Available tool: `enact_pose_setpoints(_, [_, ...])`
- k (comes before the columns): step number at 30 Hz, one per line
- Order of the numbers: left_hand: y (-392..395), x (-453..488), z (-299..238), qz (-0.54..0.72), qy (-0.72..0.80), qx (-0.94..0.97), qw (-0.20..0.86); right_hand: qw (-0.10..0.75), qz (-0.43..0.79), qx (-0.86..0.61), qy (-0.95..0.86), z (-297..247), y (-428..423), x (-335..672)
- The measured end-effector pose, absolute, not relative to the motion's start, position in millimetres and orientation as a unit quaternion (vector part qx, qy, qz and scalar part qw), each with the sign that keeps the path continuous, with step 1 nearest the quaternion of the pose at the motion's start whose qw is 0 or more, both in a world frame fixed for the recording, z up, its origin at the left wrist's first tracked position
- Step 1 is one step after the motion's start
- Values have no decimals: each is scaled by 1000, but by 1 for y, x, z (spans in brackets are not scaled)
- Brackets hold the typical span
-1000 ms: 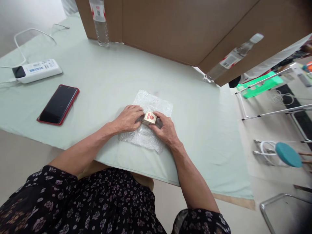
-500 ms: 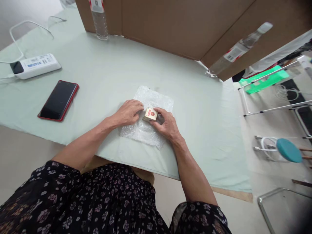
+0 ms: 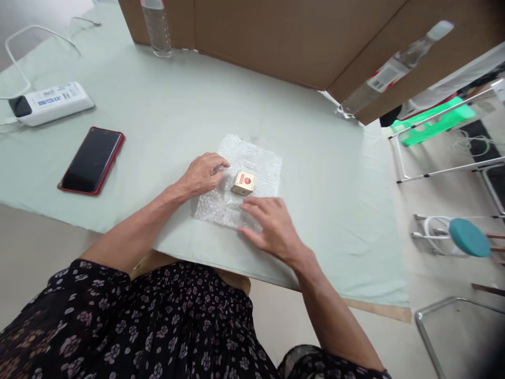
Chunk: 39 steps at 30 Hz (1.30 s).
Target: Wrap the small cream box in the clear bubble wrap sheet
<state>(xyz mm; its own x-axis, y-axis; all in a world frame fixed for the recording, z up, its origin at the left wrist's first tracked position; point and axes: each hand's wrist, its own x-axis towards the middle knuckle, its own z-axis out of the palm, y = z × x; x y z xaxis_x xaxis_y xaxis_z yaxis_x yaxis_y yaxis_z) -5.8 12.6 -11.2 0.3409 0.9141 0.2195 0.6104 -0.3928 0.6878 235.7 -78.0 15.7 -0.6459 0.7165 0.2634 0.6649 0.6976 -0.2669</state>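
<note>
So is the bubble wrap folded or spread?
Spread out: the bubble wrap lies flat under the small printed box, its far corners showing.

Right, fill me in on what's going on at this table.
A person sits or stands at the table with both bare hands around a small printed box, which rests on a flat sheet of bubble wrap. Neither hand grips the box: the left hand is beside it over the sheet's left side, and the right hand is open at the sheet's near right. Off to the person's left lies a red-cased phone.
</note>
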Motion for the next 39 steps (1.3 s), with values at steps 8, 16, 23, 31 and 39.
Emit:
enact_pose_setpoints(8, [5,-1,-1,362,437,769,293,268,22,-414,-869,-3,-82,216])
enact_pose_setpoints(16, [4,-6,17,334,330,773,427,320,31,-476,-819,11,-51,220])
enact_pose_setpoints(23, [1,4,7,352,412,757,367,330,68,-483,-808,12,-48,223])
enact_pose_setpoints(31, [-3,16,2,392,464,692,389,341,121,-511,-780,21,-38,233])
enact_pose_setpoints(39, [4,21,-2,387,488,621,476,364,300,-581,-664,6,-11,234])
